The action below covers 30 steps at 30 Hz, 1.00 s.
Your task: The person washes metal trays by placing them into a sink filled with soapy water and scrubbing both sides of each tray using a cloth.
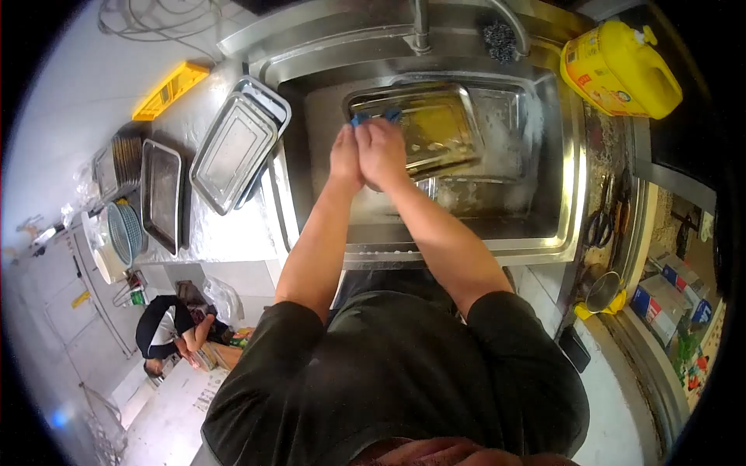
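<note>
While both hands (381, 151) are clutching blue cloth (392, 115): upper-centre tray (443, 128) is showing leftover suds
Upper-left trays (233, 147): are lying aside, cleanness unclear

On my left, a pale wall (70, 109) rises behind a white counter (208, 242), and a white-topped table (171, 396) stands at the near left. A brown-stained ledge (596, 159) runs along my right, and the pale surface (608, 388) at the near right may be floor or tabletop, I cannot tell. 1 bluish light (58, 419) glows farther left than the table.
</note>
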{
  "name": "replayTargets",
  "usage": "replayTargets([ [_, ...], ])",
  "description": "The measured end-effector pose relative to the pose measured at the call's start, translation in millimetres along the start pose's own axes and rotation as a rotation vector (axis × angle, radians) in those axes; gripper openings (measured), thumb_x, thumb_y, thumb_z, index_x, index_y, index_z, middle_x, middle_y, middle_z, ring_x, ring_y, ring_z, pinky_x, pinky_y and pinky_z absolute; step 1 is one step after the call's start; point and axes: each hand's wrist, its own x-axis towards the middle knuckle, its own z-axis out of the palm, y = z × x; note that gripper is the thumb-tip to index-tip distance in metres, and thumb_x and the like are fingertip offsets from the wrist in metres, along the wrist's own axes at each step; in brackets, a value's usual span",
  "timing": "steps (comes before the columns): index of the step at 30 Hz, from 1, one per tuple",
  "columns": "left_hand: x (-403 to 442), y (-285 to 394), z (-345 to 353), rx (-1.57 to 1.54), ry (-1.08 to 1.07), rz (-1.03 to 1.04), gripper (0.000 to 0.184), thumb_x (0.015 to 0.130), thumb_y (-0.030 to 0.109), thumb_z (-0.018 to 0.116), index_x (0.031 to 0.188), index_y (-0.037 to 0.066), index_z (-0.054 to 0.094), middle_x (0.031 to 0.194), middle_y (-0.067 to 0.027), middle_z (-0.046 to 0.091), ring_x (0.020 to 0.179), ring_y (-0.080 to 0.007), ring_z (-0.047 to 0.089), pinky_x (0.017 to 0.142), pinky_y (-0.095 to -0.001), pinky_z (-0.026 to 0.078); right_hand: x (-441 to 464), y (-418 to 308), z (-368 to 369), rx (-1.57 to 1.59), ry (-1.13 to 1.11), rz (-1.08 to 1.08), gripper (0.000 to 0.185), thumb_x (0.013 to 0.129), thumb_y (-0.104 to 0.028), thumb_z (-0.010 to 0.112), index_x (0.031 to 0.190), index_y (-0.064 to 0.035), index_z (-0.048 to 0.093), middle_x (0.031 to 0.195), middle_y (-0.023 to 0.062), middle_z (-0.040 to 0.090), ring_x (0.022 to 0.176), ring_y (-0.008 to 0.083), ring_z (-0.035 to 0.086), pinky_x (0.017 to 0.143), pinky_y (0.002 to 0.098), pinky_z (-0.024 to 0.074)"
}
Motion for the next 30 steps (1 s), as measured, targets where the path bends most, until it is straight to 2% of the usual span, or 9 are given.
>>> replayTargets([
  [2,0,10,-5,-0.067,0.07,-0.073,0.031,0.102,0.031,0.039,0.114,0.007,0.053,0.1,-0.0091,0.061,0.088,-0.0213,0.06,0.078,-0.0341,0.051,-19,-3,-9,-0.01,-0.057,-0.141,0.019,0.086,-0.02,0.057,0.073,-0.0062,0.06,0.084,0.0102,0.062,0.081,0.0334,0.057,0.071,0.0465,0.0448],
  [10,0,-2,-9,0.422,0.192,0.229,0.039,0.099,0.03,0.045,0.109,-0.005,0.056,0.1,-0.0155,0.064,0.09,-0.0239,0.06,0.079,-0.0364,0.047,-25,25,-77,-0.1,-0.481,-0.67,0.016,0.075,-0.024,0.071,0.075,-0.0108,0.063,0.091,0.0029,0.058,0.088,0.0237,0.056,0.069,0.04,0.046],
  [15,4,-11,-31,0.825,0.231,0.246,0.041,0.096,0.03,0.044,0.102,-0.008,0.058,0.091,-0.0257,0.064,0.083,-0.0346,0.062,0.077,-0.0416,0.046,-19,90,-112,-0.293,-0.349,-0.701,0.015,0.078,-0.023,0.069,0.083,-0.0092,0.065,0.1,0.0065,0.059,0.089,0.0257,0.058,0.075,0.0402,0.0489],
  [22,-7,-28,-38,0.806,0.176,0.35,0.043,0.096,0.034,0.045,0.1,-0.006,0.06,0.09,-0.0273,0.064,0.09,-0.0445,0.06,0.08,-0.0455,0.045,11,160,-91,-0.483,0.027,-0.001,0.024,0.09,-0.029,0.058,0.089,-0.0059,0.066,0.101,0.0146,0.064,0.092,0.0375,0.059,0.08,0.0494,0.0469],
  [23,-5,-33,-38,0.772,0.161,0.336,0.043,0.096,0.034,0.045,0.099,-0.006,0.06,0.09,-0.0277,0.064,0.09,-0.0452,0.059,0.08,-0.0458,0.044,16,138,-79,-0.453,0.074,-0.002,0.023,0.09,-0.026,0.058,0.088,-0.0039,0.065,0.088,0.0161,0.063,0.088,0.0377,0.059,0.077,0.0452,0.0487],
  [24,3,-41,-43,0.835,0.166,0.349,0.047,0.097,0.037,0.044,0.095,-0.007,0.059,0.086,-0.0267,0.062,0.084,-0.0419,0.059,0.077,-0.0457,0.044,18,146,-53,-0.393,0.1,-0.105,0.024,0.09,-0.028,0.058,0.087,-0.005,0.066,0.086,0.0143,0.064,0.086,0.0362,0.06,0.077,0.0449,0.0491],
  [26,5,-41,-42,0.749,0.146,0.312,0.047,0.099,0.038,0.043,0.094,-0.007,0.059,0.086,-0.0235,0.062,0.08,-0.0353,0.058,0.075,-0.0433,0.044,19,73,-48,-0.264,-0.208,0.055,0.019,0.088,-0.023,0.061,0.082,-0.0059,0.067,0.09,0.0106,0.067,0.082,0.0325,0.063,0.074,0.0417,0.0508],
  [27,7,-39,-36,0.699,0.13,0.302,0.048,0.099,0.038,0.043,0.093,-0.007,0.059,0.086,-0.0219,0.062,0.078,-0.0319,0.057,0.074,-0.0421,0.045,10,57,-35,-0.135,-0.02,-0.107,0.018,0.086,-0.021,0.062,0.078,-0.0058,0.067,0.089,0.0105,0.067,0.08,0.0317,0.063,0.073,0.0414,0.0512],
  [30,1,-31,-26,0.449,0.154,0.206,0.047,0.101,0.038,0.04,0.094,-0.004,0.059,0.086,-0.0136,0.062,0.078,-0.0221,0.053,0.071,-0.0366,0.045,-14,25,-17,-0.034,-0.156,-0.11,0.019,0.085,-0.022,0.059,0.078,-0.0061,0.065,0.092,0.0092,0.066,0.08,0.034,0.062,0.072,0.0438,0.05],
])
